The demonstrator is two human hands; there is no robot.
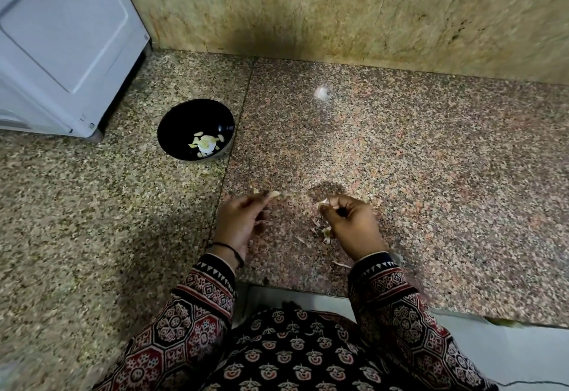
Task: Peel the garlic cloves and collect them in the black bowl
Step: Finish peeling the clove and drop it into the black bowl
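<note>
Garlic clove (pixel 323 204) is clamped in your right hand (pixel 351 224), fingers curled round it, so only 1 pale end shows past the knuckles. That end points left, toward your other hand. The long axis looks to run roughly left-right, but most of the clove is hidden and blurred, so treat that as a guess. Your left hand (pixel 243 221) has thumb and forefinger pinched together on a pale skin sliver (pixel 275 194) that sticks out to the right. Blur makes it unclear whether it is skin or a chip of clove. The 2 hands are near each other but not touching, both above the speckled counter (pixel 400 159). The black bowl (pixel 181 116) stands up and to the left of both grips, well apart from them, upright, with a few peeled cloves (pixel 204 144) in its bottom. Your left hand is the nearer 1 to it, while the clove is on the far side, in the right. The drop probably means either a reach across leftward and away from you, or a pass to the left hand first. Skin scraps (pixel 326 232) lie on the counter just under your right hand. A white appliance (pixel 61 36) stands behind and left of the bowl.
</note>
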